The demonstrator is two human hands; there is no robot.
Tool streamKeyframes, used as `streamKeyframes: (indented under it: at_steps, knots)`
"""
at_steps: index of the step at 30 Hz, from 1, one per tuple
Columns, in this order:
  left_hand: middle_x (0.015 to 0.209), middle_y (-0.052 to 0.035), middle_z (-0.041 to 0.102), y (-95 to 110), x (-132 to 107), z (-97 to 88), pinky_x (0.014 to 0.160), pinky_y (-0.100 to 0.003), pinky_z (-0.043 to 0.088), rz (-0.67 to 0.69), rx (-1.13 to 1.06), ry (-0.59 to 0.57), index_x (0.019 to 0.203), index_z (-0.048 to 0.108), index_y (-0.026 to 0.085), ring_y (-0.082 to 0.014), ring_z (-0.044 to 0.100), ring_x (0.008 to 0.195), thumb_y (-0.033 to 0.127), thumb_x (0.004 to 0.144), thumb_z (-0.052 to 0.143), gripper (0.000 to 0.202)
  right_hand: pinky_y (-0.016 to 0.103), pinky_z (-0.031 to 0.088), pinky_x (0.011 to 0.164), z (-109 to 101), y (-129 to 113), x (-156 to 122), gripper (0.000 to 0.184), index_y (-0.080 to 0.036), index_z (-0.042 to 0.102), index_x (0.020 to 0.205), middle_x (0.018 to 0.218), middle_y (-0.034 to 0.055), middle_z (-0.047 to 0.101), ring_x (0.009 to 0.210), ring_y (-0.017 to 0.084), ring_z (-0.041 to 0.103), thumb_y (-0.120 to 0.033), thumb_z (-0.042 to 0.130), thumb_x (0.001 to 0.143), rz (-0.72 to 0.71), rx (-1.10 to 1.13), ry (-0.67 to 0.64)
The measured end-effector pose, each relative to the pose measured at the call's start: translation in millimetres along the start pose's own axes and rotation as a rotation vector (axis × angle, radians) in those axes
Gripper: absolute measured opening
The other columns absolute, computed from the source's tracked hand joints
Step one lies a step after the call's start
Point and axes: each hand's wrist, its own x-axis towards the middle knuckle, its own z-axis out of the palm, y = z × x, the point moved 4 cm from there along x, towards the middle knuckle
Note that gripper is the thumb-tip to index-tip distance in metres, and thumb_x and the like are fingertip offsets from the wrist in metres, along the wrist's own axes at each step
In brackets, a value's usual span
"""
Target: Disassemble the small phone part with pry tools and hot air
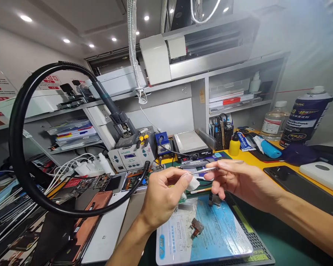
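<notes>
My left hand (pixel 162 194) is closed in a pinch on a small white wad of tissue or cotton (pixel 193 183) above the blue work mat (pixel 227 229). My right hand (pixel 240 181) is closed on thin metal tweezers (pixel 204 170), whose tips point left toward the wad. The two hands nearly touch over the mat. On the mat below lie a small brown part (pixel 196 227) and a small grey part (pixel 214 200).
A thick black hose (pixel 19 155) loops at the left from a rework station (pixel 131 155). Phones and circuit boards (pixel 94 207) lie at left, a black phone (pixel 296 184) at right. A spray can (pixel 306 118), bottles and shelves stand behind.
</notes>
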Motion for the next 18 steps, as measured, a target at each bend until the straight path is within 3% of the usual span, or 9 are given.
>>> streamKeyframes:
  at_steps: [5, 9, 11, 14, 18]
  knots:
    - [0.077, -0.0027, 0.077, 0, 2, -4.4, 0.063, -0.02, 0.051, 0.072, 0.033, -0.052, 0.085, 0.079, 0.016, -0.0113, 0.066, 0.068, 0.026, 0.086, 0.07, 0.013, 0.027, 0.057, 0.041, -14, -8, 0, 0.052, -0.007, 0.076, 0.107, 0.093, 0.0171, 0.078, 0.062, 0.026, 0.076, -0.05, 0.049, 0.095, 0.282, 0.113, -0.2]
    - [0.082, -0.0037, 0.079, 7, 2, 0.5, 0.07, -0.023, 0.052, 0.148, 0.084, -0.153, 0.085, 0.081, 0.018, -0.0143, 0.07, 0.074, 0.021, 0.084, 0.071, 0.011, 0.018, 0.043, 0.026, -17, 4, -2, 0.049, -0.006, 0.073, 0.111, 0.078, 0.0143, 0.078, 0.037, 0.016, 0.065, -0.045, 0.046, 0.098, 0.543, 0.034, -0.34]
    - [0.087, -0.0038, 0.08, 8, 1, 3.8, 0.076, -0.024, 0.053, 0.165, 0.102, -0.191, 0.086, 0.082, 0.019, -0.0156, 0.071, 0.079, 0.021, 0.085, 0.071, 0.011, 0.013, 0.033, 0.023, -14, 10, -4, 0.042, -0.003, 0.074, 0.109, 0.056, 0.0069, 0.07, 0.023, 0.007, 0.044, -0.038, 0.054, 0.097, 0.576, -0.022, -0.377]
    - [0.089, -0.0039, 0.08, 5, -1, 7.3, 0.079, -0.025, 0.053, 0.144, 0.108, -0.211, 0.087, 0.082, 0.02, -0.0162, 0.072, 0.082, 0.023, 0.086, 0.07, 0.012, 0.01, 0.024, 0.024, -9, 16, -6, 0.032, -0.004, 0.076, 0.102, 0.037, -0.0077, 0.046, 0.023, 0.0, 0.017, -0.033, 0.064, 0.092, 0.567, -0.059, -0.387]
    - [0.085, -0.0041, 0.078, -3, -2, 9.3, 0.068, -0.024, 0.05, 0.061, 0.08, -0.179, 0.091, 0.08, 0.018, -0.0146, 0.067, 0.074, 0.027, 0.087, 0.07, 0.014, 0.009, 0.021, 0.025, -10, 16, -5, 0.025, -0.01, 0.077, 0.096, 0.038, -0.0113, 0.038, 0.026, 0.0, 0.016, -0.032, 0.07, 0.089, 0.526, -0.102, -0.329]
